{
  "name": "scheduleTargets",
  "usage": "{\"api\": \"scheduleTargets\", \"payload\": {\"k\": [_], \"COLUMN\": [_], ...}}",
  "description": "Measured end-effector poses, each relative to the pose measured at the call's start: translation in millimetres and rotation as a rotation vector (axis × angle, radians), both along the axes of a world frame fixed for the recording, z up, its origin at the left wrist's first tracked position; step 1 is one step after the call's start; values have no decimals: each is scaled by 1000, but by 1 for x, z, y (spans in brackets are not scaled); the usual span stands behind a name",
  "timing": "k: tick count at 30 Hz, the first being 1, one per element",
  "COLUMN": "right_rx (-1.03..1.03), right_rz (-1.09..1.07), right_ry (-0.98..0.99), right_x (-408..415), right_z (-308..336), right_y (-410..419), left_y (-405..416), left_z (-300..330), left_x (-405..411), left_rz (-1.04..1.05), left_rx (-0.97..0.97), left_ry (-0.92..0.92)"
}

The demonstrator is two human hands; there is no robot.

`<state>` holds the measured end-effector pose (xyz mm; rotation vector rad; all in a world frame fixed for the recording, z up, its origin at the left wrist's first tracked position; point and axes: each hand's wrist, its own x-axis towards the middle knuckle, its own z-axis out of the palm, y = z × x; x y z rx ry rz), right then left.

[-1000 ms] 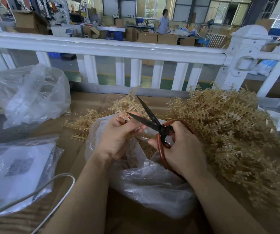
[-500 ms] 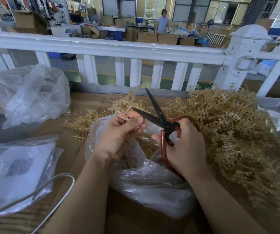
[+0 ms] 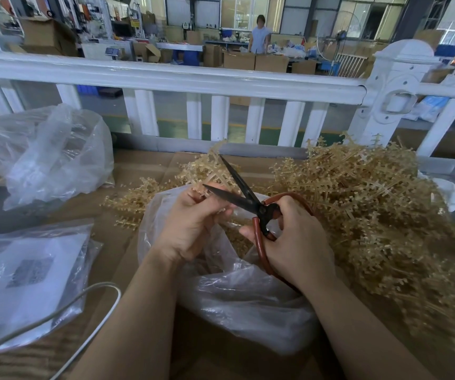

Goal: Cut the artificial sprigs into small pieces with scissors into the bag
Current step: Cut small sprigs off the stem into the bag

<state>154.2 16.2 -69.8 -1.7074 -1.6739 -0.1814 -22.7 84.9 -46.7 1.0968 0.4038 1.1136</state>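
Observation:
My left hand [image 3: 193, 223] pinches a short tan sprig piece [image 3: 203, 190] above the open mouth of a clear plastic bag [image 3: 248, 294]. My right hand [image 3: 297, 242] grips the red handles of black-bladed scissors [image 3: 241, 192], whose blades stand apart with the lower one beside my left fingertips. Cut tan bits lie inside the bag. A big heap of tan artificial sprigs [image 3: 380, 209] fills the table to the right, and a smaller cluster of sprigs [image 3: 138, 198] lies behind the bag on the left.
A crumpled clear bag [image 3: 51, 157] sits at the far left and a flat bag with a printed sheet [image 3: 26, 275] at the near left, crossed by a white cable [image 3: 89, 300]. A white railing [image 3: 182, 78] borders the cardboard-covered table [image 3: 144, 165]. A person stands far beyond it.
The scissors shifted slightly left and their blades spread wider, then tilted down toward my left fingers. My left hand stayed over the bag with the sprig piece.

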Motion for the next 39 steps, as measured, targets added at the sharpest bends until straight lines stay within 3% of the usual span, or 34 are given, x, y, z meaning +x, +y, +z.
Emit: {"api": "scheduleTargets", "payload": {"k": [22, 39], "right_rx": [-11, -48], "right_rz": [23, -14], "right_ry": [60, 46], "right_x": [-1, -1], "right_z": [-2, -1], "right_y": [-5, -3], "left_y": [0, 3], "left_z": [0, -3], "left_x": [-3, -1], "left_rz": [-51, 39], "left_rx": [20, -7], "left_ry": [-15, -30]}}
